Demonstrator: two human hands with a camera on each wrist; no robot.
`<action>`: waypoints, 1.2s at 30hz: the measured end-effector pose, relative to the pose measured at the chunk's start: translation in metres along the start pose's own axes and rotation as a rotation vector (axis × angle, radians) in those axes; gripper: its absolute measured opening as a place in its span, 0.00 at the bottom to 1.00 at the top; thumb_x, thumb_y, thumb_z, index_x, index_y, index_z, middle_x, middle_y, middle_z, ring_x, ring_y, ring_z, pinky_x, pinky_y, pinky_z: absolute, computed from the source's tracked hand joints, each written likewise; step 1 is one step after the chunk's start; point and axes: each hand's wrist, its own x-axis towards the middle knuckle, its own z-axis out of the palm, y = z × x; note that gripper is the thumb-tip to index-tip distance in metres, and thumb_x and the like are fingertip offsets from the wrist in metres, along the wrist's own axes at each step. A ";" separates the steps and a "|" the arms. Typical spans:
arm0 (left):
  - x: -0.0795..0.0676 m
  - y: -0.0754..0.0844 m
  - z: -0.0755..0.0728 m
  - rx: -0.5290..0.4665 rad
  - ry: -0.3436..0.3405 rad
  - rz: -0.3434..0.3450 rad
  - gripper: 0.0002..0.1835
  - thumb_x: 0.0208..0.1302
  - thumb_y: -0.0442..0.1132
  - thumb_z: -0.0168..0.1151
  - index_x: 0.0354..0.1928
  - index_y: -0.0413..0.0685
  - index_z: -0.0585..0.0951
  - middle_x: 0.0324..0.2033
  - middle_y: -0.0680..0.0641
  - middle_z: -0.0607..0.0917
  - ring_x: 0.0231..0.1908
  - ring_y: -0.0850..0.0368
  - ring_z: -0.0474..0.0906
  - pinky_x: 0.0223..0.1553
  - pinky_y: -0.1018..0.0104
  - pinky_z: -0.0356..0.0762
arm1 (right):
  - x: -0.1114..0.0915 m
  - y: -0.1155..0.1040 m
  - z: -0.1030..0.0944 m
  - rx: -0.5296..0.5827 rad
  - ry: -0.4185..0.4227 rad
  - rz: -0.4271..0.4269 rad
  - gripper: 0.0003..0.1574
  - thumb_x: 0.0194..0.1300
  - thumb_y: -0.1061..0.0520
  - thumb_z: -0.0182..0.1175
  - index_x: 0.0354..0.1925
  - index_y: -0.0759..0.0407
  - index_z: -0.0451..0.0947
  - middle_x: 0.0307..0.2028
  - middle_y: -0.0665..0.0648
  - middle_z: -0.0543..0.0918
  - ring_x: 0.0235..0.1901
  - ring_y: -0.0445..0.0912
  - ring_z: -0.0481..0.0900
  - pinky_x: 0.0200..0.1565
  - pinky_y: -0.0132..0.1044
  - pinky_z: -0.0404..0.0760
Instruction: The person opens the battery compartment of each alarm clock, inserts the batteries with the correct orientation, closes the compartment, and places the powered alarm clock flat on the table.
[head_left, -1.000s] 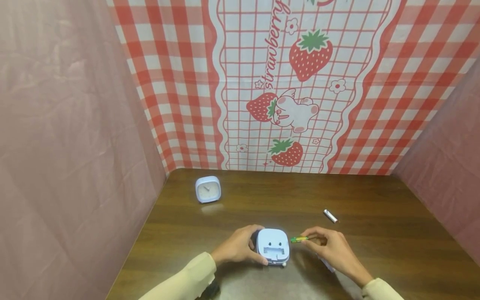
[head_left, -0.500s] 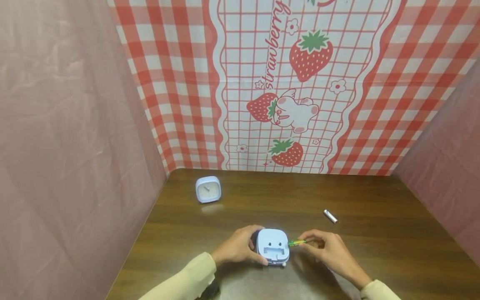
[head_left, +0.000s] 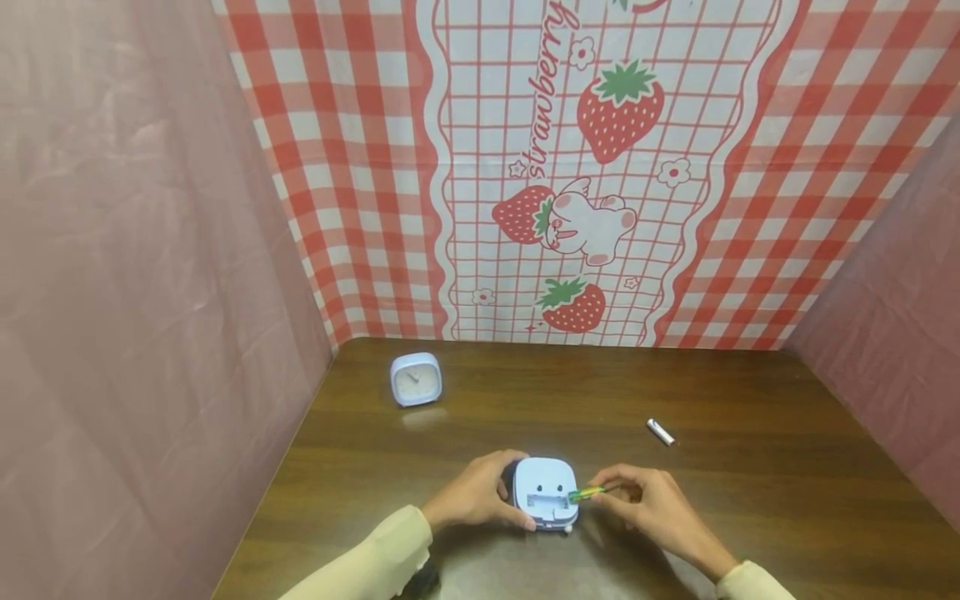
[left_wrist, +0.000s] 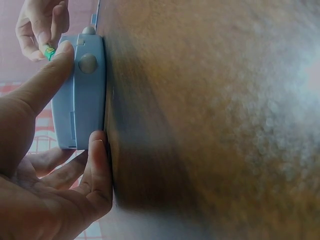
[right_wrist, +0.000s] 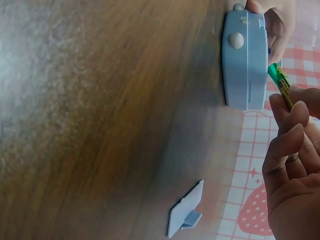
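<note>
A pale blue alarm clock (head_left: 551,472) lies face down, its back turned up and the battery compartment (head_left: 546,502) uncovered. My left hand (head_left: 478,492) grips its left side, the thumb on the near edge. Between thumb and fingers, my right hand (head_left: 660,507) pinches a green and yellow battery (head_left: 588,493). The battery slants toward the clock, its tip at the right edge of the compartment; it also shows in the right wrist view as a battery (right_wrist: 280,79) just over the clock's back. Two round knobs on the clock's side show in the wrist views.
A pale blue battery cover (right_wrist: 186,209) lies on the table under the right hand, hidden in the head view. A white battery (head_left: 661,432) lies farther back on the right. Another pale blue clock (head_left: 416,379) stands upright at the back left. A checked strawberry cloth (head_left: 525,283) hangs behind.
My right hand has brought the green battery left and slightly nearer to me, from beside the clock to over the compartment's right edge. The left hand and clock have stayed put.
</note>
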 end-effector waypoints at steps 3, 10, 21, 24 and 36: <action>-0.001 0.000 0.000 -0.003 0.001 0.007 0.49 0.40 0.49 0.88 0.68 0.47 0.75 0.53 0.49 0.82 0.31 0.65 0.76 0.35 0.73 0.78 | 0.001 -0.001 0.001 -0.003 -0.005 -0.023 0.10 0.62 0.52 0.74 0.43 0.46 0.87 0.32 0.48 0.89 0.16 0.38 0.75 0.17 0.36 0.79; -0.001 -0.002 0.001 -0.013 0.008 0.002 0.49 0.40 0.48 0.88 0.67 0.47 0.75 0.52 0.50 0.82 0.31 0.65 0.77 0.34 0.73 0.78 | 0.005 -0.005 0.005 -0.055 0.004 -0.155 0.12 0.64 0.56 0.72 0.47 0.51 0.89 0.30 0.50 0.88 0.15 0.34 0.73 0.15 0.34 0.77; 0.000 -0.001 0.002 -0.010 0.005 -0.003 0.49 0.41 0.49 0.88 0.67 0.47 0.75 0.50 0.52 0.82 0.31 0.66 0.77 0.34 0.73 0.78 | 0.004 -0.007 0.012 -0.072 0.031 -0.192 0.16 0.65 0.62 0.70 0.51 0.52 0.88 0.44 0.54 0.90 0.16 0.34 0.75 0.18 0.33 0.78; 0.000 -0.002 0.002 -0.012 0.002 -0.008 0.49 0.41 0.49 0.88 0.68 0.47 0.75 0.49 0.52 0.82 0.31 0.66 0.77 0.34 0.73 0.79 | 0.004 -0.007 0.013 -0.088 0.052 -0.270 0.17 0.63 0.63 0.72 0.49 0.52 0.88 0.43 0.52 0.90 0.18 0.32 0.75 0.19 0.31 0.78; 0.000 -0.001 0.001 -0.034 0.002 -0.001 0.48 0.41 0.48 0.88 0.67 0.47 0.75 0.47 0.54 0.82 0.30 0.65 0.78 0.34 0.72 0.79 | 0.006 -0.011 0.019 -0.136 0.087 -0.281 0.12 0.59 0.58 0.76 0.41 0.44 0.88 0.28 0.39 0.84 0.20 0.31 0.70 0.19 0.29 0.74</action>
